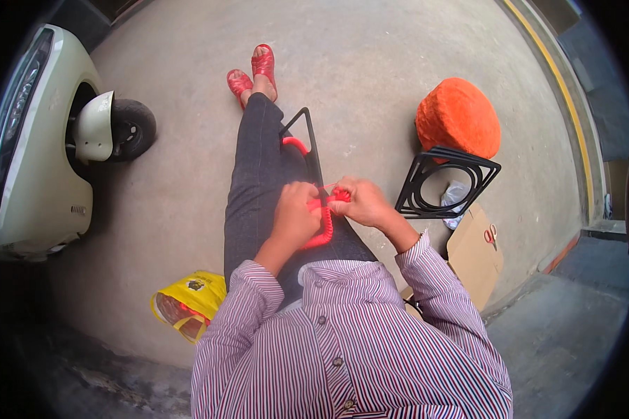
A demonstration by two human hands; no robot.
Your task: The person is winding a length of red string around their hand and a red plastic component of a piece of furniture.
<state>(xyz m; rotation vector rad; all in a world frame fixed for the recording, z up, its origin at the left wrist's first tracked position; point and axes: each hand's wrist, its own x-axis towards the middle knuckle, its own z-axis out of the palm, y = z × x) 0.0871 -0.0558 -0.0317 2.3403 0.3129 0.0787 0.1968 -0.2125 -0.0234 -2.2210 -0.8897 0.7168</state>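
Note:
A black metal frame point(310, 143) lies along my lap, with red cord wrapped around part of it point(323, 230). My left hand point(295, 213) grips the wrapped section of the frame. Just to its right, my right hand point(360, 201) pinches a loop of the red cord point(340, 195) close to the frame. Both hands nearly touch. A short arc of red cord point(295, 144) shows higher up the frame.
A second black frame point(446, 183) stands to my right by an orange fuzzy cushion point(458, 117). Cardboard point(472, 255) with red scissors point(491, 234) lies nearby. A yellow bag point(191, 299) sits at my left, a pale scooter point(42, 140) beyond it.

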